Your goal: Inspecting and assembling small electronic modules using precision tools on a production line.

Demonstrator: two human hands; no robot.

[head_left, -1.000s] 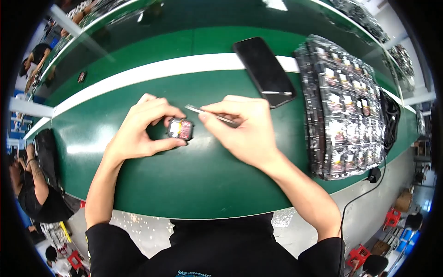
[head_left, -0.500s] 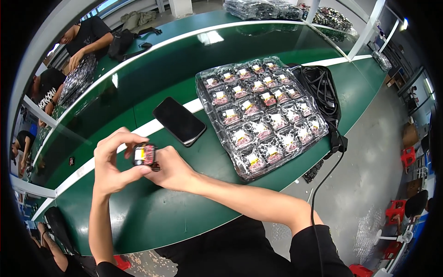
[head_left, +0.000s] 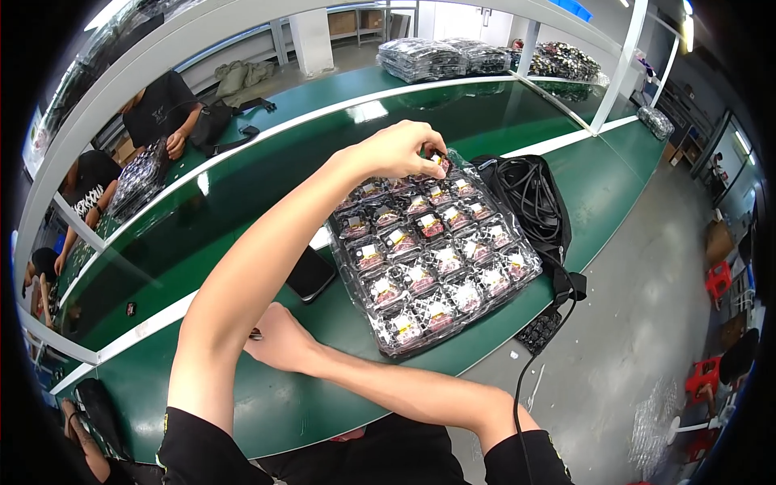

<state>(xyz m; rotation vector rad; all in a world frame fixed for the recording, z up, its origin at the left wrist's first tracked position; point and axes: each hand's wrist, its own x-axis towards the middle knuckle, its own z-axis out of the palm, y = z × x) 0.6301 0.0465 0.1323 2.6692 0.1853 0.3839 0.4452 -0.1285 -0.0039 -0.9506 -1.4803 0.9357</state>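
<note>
My left hand [head_left: 404, 151] reaches over the far corner of a clear plastic tray [head_left: 368, 323]. Its fingers pinch a small black-and-red piece [head_left: 440, 162] with a pale label, right at the tray's pockets. Similar pieces, with white and yellow labels, fill the rows of pockets. Closer to me, my right hand [head_left: 281, 339] is closed low over the green table, partly behind my left forearm. A small dark thing [head_left: 256, 333] shows at its fingers; its kind cannot be made out. A black phone [head_left: 312, 276] lies between that hand and the tray, half covered by my forearm.
A black bag [head_left: 550, 194] with coiled cable lies against the tray's right side. A dark cable [head_left: 524, 396] hangs across my right upper arm. Beyond a white rail runs a sunken green belt [head_left: 267, 178]; wrapped tray stacks [head_left: 420, 61] sit behind it. People work at the left.
My left hand has gone from beside my right hand up to the tray's far corner, carrying the small piece. My right hand stays low and closed. The view has shifted.
</note>
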